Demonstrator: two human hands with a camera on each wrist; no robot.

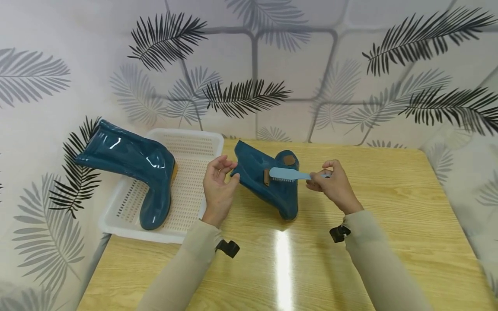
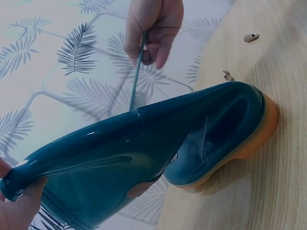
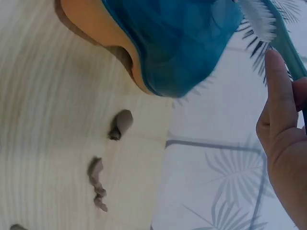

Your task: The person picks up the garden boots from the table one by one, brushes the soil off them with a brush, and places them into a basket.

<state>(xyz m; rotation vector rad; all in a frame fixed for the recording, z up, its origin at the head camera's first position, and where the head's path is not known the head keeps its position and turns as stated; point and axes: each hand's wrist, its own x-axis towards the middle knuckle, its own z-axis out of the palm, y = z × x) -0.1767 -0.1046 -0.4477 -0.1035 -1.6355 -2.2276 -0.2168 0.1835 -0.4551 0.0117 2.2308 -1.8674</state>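
Note:
A dark teal rubber boot (image 1: pixel 252 156) with an orange sole (image 2: pixel 261 132) stands tilted on the table, its shaft leaning left. My left hand (image 1: pixel 219 190) pinches the rim of the shaft between thumb and fingers. Brown smears (image 1: pixel 289 160) mark the boot, one on the toe or heel end and another on the shaft. In my right hand (image 1: pixel 334 185) is the handle of a light blue scrubbing brush (image 1: pixel 285 173), its white bristles facing down at the boot beside the shaft smear. The left wrist view shows the brush edge-on behind the shaft.
A matching boot (image 1: pixel 132 149) lies across a white slotted plastic basket (image 1: pixel 190 172) on the left, its shaft overhanging the rim. Several brown lumps (image 3: pixel 122 124) lie on the wooden table (image 1: pixel 389 194) near the held boot. A leaf-patterned wall (image 1: pixel 295 73) borders the back.

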